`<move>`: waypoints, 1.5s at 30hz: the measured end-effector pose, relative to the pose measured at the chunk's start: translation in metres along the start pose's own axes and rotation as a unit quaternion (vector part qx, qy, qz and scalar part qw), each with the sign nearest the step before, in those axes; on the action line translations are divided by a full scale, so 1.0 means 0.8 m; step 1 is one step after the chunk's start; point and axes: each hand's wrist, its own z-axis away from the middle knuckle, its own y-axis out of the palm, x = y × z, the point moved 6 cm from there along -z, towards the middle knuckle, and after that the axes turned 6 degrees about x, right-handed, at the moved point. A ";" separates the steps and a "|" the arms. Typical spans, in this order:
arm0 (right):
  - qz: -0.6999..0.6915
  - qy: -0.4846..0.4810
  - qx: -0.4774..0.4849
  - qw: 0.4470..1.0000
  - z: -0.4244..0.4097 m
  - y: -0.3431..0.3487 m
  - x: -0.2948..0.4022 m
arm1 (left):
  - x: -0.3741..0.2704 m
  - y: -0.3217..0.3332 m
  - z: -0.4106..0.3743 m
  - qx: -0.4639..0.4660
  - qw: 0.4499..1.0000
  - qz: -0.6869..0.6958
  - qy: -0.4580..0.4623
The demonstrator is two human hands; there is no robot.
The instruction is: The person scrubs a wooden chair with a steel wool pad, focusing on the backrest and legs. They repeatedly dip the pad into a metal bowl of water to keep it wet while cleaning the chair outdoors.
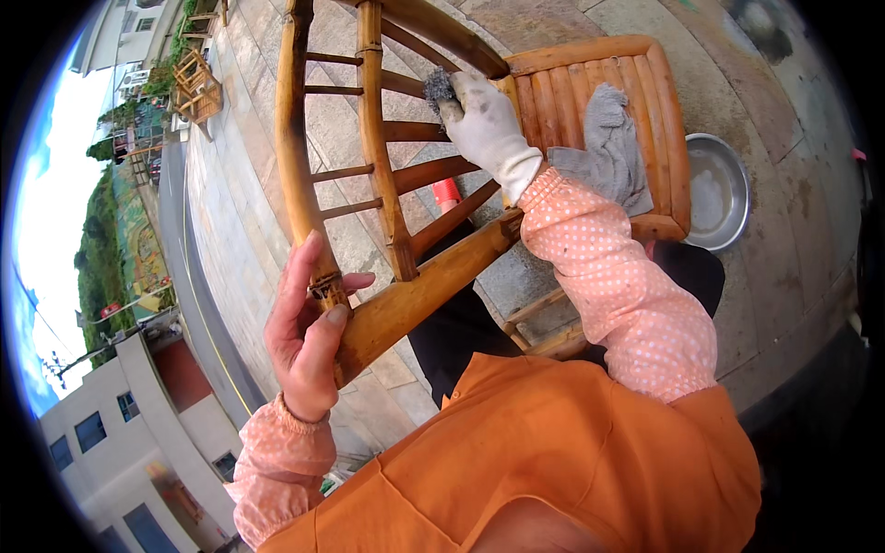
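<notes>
A bamboo chair stands before me, its slatted seat (553,104) beyond my right forearm and its backrest (377,138) spread towards the left. My bare left hand (304,339) grips the corner of the backrest, where a round rail meets the thick post (429,297). On my right hand (484,124) is a white, smudged work glove. Its fingers hold a grey steel wool scourer (438,88) against the backrest slats. A crumpled grey cloth (612,148) lies on the seat, partly hidden by my right arm.
A metal basin (715,193) with cloudy water sits on the stone paving (774,235) beside the seat. Low wooden bars (553,332) show between my legs. Another bamboo chair (197,86) stands far off at the left, near a road (200,276) and buildings.
</notes>
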 end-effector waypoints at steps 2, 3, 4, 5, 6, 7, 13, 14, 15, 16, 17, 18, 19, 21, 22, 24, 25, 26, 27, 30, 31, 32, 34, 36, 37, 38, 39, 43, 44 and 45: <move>0.054 0.111 0.099 0.987 0.042 0.007 -0.075 | -0.006 0.001 0.005 -0.004 1.000 -0.002 -0.003; 0.075 0.152 0.155 0.973 0.069 0.021 -0.130 | -0.006 0.000 0.003 0.001 1.000 0.000 0.004; 0.064 0.153 0.153 0.974 0.078 0.019 -0.124 | -0.004 -0.003 0.006 -0.006 1.000 0.002 0.009; 0.052 0.153 0.152 0.975 0.090 0.016 -0.118 | -0.001 -0.003 0.007 -0.011 1.000 0.006 0.007; 0.025 0.153 0.135 0.979 0.094 0.009 -0.108 | 0.000 -0.001 0.005 -0.011 1.000 0.010 0.006; -0.003 0.153 0.116 0.981 0.091 0.006 -0.092 | 0.000 -0.002 0.003 -0.011 1.000 0.012 0.006; 0.044 0.131 0.082 0.987 0.105 0.013 -0.070 | 0.004 -0.003 0.004 -0.005 1.000 0.008 0.013; 0.065 0.141 0.096 0.983 0.109 0.012 -0.104 | 0.001 -0.002 0.002 0.004 1.000 0.000 0.013; 0.082 0.150 0.120 0.978 0.105 0.011 -0.112 | 0.000 -0.003 0.004 0.000 1.000 0.002 0.013; 0.124 0.165 0.158 0.966 0.103 0.020 -0.115 | -0.001 -0.004 0.007 -0.005 1.000 0.005 0.012; 0.131 0.174 0.143 0.966 0.089 0.024 -0.120 | -0.003 -0.003 0.008 -0.010 1.000 0.007 0.011; 0.145 0.186 0.127 0.964 0.069 0.023 -0.132 | -0.004 -0.002 0.007 -0.019 1.000 0.017 0.010; 0.162 0.197 0.105 0.961 0.045 0.017 -0.148 | 0.001 0.000 0.001 -0.010 1.000 0.020 0.012; 0.197 0.123 0.070 0.970 -0.005 0.013 -0.156 | -0.001 0.001 0.000 -0.006 1.000 0.013 0.009; 0.220 0.105 0.098 0.965 -0.021 0.022 -0.152 | 0.000 -0.001 0.001 -0.006 1.000 0.010 0.007; 0.271 0.068 0.149 0.948 -0.043 0.036 -0.146 | 0.002 -0.003 0.003 -0.002 1.000 0.006 0.005; 0.253 0.074 0.171 0.949 -0.041 0.035 -0.148 | 0.003 -0.002 0.003 -0.004 1.000 0.003 0.000; 0.235 0.081 0.192 0.949 -0.032 0.029 -0.152 | 0.002 0.001 0.002 -0.005 1.000 0.000 -0.005; 0.219 0.085 0.214 0.948 -0.023 0.023 -0.154 | 0.003 0.001 0.003 -0.009 1.000 0.000 -0.009; 0.220 0.079 0.240 0.942 0.049 0.013 -0.150 | 0.002 -0.001 0.006 -0.007 1.000 -0.008 -0.002; 0.229 0.061 0.244 0.940 0.062 0.014 -0.147 | 0.002 -0.001 0.007 -0.011 1.000 -0.004 -0.005; 0.231 0.073 0.243 0.939 0.060 0.016 -0.151 | 0.002 -0.002 0.007 -0.015 1.000 0.001 -0.008; 0.233 0.099 0.240 0.937 0.044 0.017 -0.146 | 0.005 -0.003 0.009 -0.016 1.000 0.008 -0.005; 0.243 0.116 0.202 0.942 -0.006 0.008 -0.159 | 0.005 0.000 0.002 -0.014 1.000 0.005 -0.007; 0.242 0.128 0.193 0.942 -0.025 0.006 -0.163 | 0.002 0.002 0.000 -0.015 1.000 0.001 -0.010; 0.236 0.126 0.193 0.944 -0.033 0.005 -0.163 | 0.001 0.003 -0.002 -0.021 1.000 0.006 -0.022; 0.230 0.122 0.197 0.945 -0.038 0.006 -0.162 | 0.000 0.004 -0.001 -0.021 1.000 0.005 -0.016; 0.237 0.039 0.266 0.934 0.044 0.014 -0.143 | 0.003 0.005 0.004 -0.026 1.000 0.004 -0.007; 0.240 0.024 0.295 0.925 0.076 0.008 -0.135 | 0.005 0.005 0.006 -0.027 1.000 0.008 -0.008; 0.241 0.011 0.319 0.916 0.099 0.005 -0.129 | 0.006 0.005 0.005 -0.025 1.000 0.007 -0.008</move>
